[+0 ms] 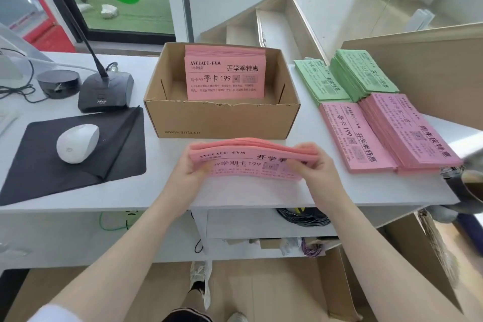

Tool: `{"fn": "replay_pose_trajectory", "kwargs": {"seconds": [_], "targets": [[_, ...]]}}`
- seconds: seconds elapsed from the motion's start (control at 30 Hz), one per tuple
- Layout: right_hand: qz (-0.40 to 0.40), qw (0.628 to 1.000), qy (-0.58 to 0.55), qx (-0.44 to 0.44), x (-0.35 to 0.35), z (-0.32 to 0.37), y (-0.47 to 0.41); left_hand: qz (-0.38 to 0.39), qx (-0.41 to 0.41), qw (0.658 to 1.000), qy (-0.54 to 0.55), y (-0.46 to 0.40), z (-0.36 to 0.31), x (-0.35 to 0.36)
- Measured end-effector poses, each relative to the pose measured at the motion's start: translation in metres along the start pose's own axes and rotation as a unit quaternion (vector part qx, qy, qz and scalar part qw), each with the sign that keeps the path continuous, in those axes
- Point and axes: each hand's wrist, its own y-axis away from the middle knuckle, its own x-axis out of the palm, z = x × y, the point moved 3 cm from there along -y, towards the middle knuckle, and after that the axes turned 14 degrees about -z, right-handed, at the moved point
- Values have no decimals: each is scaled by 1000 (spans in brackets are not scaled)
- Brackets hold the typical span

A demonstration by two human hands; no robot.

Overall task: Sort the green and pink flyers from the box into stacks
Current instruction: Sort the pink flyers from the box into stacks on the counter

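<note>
A thick bundle of pink flyers sits at the lower centre of the frame, just in front of the box, with its long axis running left to right across the picture. The left hand grips its left end and the right hand its right end, the fingers of each curled over the top sheet and the thumbs underneath or behind, so the bundle bows slightly upward between them. Whether its near edge touches the worktop cannot be told.

The sorted stacks lie to the right of the frame: two pink stacks side by side, and beyond them, toward the upper right, two green stacks. Their long axes run away from the viewer, roughly at right angles to the held bundle. The pink stacks lie right of the right hand and near it, so that hand is the nearer one; the bundle would likely need turning to match them.

Inside the box more pink flyers lean upright against the far wall, so sorting is not finished. At the left of the frame are a mouse on a black mat and a desk microphone.
</note>
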Motion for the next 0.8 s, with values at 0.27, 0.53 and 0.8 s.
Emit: {"fn": "replay_pose_trajectory", "kwargs": {"seconds": [0.27,0.53,0.8], "targets": [[-48,998,37,20,-29,-2,5,11,30,995,-90,1,-7,30],[-148,983,70,89,-116,3,6,31,11,997,76,-10,-58,122],[-279,941,-70,179,-143,-6,-27,75,-198,955,210,-36,-49,245]]}}
